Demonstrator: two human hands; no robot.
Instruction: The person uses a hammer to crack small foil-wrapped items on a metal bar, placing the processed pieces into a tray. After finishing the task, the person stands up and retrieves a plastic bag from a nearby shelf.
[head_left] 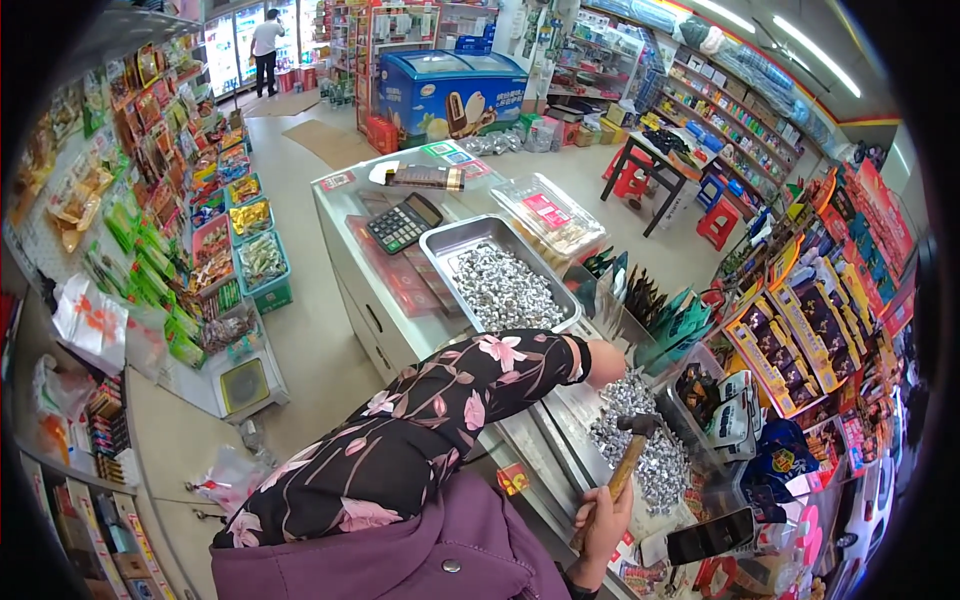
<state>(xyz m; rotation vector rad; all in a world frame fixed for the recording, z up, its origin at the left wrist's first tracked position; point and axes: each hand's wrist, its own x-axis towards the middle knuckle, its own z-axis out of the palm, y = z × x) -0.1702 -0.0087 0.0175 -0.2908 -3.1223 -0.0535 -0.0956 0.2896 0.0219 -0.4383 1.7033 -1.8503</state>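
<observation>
Silver-wrapped candies [640,440] heaped near tabletop's right edge; my left hand [606,362] steadies the pile, finger state hidden. Right hand [603,520] clenched on hammer [632,450], head over them.

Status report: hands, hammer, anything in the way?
Right hand grips hammer. Left hand in silver candies. Phone beside the pile.

- hammer [628,455]: wooden handle, dark metal head; gripped by right hand [603,520] low on the handle, shaft tilted up and away from the grip, head over the near pile
- silver wrapped candies [640,440]: shiny loose heap in near steel tray [545,440], just above the grip; left hand [606,362] rests at the heap's far edge, fingers hidden
</observation>
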